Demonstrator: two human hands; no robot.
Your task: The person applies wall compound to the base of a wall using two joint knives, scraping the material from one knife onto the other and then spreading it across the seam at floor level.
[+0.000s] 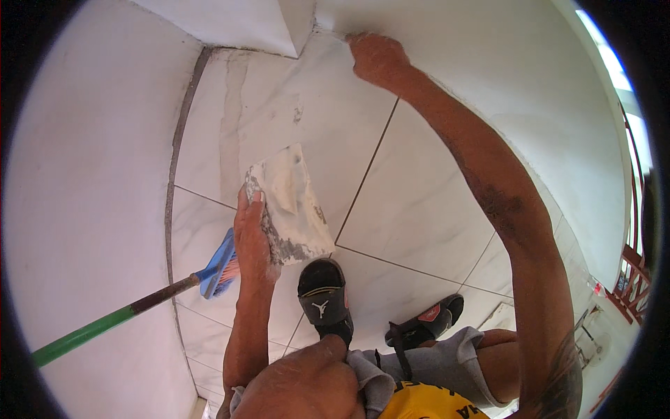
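Observation:
My left hand point(252, 234) grips a flat board point(296, 246) by its left edge, thumb on top. White paste point(285, 187) is smeared over the board, with grey patches along its edges. My right arm stretches far forward, and my right hand point(377, 59) is closed low against the right-hand wall point(481, 63), near the corner. Whatever the fingers hold there is too small or hidden to name. Below both hands lies a floor of pale marbled tiles point(363, 126) with dark joints.
A broom with a blue head point(218, 269) and green handle point(84, 340) leans at the left, close to my left forearm. A white wall point(98, 153) rises on that side, and a white block-like corner point(272, 28) juts out ahead. My sandalled foot point(322, 297) stands under the board.

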